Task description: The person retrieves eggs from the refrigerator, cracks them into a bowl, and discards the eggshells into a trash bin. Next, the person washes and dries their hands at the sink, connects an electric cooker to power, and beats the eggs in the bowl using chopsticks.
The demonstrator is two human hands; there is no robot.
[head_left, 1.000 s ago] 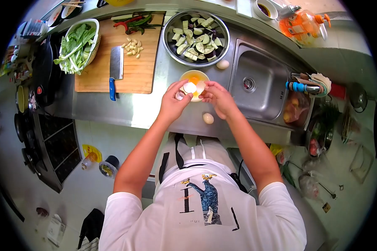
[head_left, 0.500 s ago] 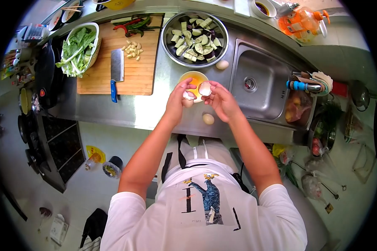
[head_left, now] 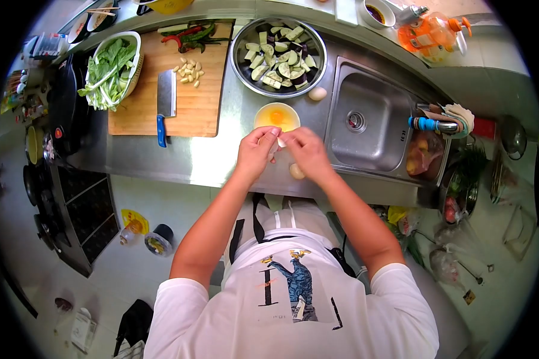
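Observation:
My left hand [head_left: 257, 152] and my right hand [head_left: 305, 153] meet just in front of a small bowl [head_left: 261, 124] with egg yolk and white in it. The left fingers are closed round a piece of eggshell, mostly hidden by them. Between the right fingertips shows a bit of white eggshell [head_left: 281, 143], somewhat blurred. A whole egg [head_left: 297, 171] lies on the steel counter below the right hand. Another egg [head_left: 317, 93] rests beside the large metal bowl [head_left: 235, 66] of cut eggplant.
On the left, a cutting board [head_left: 138, 122] carries a cleaver [head_left: 166, 96], garlic cloves [head_left: 189, 70], peppers [head_left: 191, 37] and a basket of leafy greens [head_left: 111, 69]. To the right is a steel sink [head_left: 371, 90] with a faucet [head_left: 440, 124]. An orange soap bottle [head_left: 425, 35] stands behind it.
Both hands have drawn back from over the bowl and come together, bringing the two eggshell halves close. The yolk in the bowl is now uncovered.

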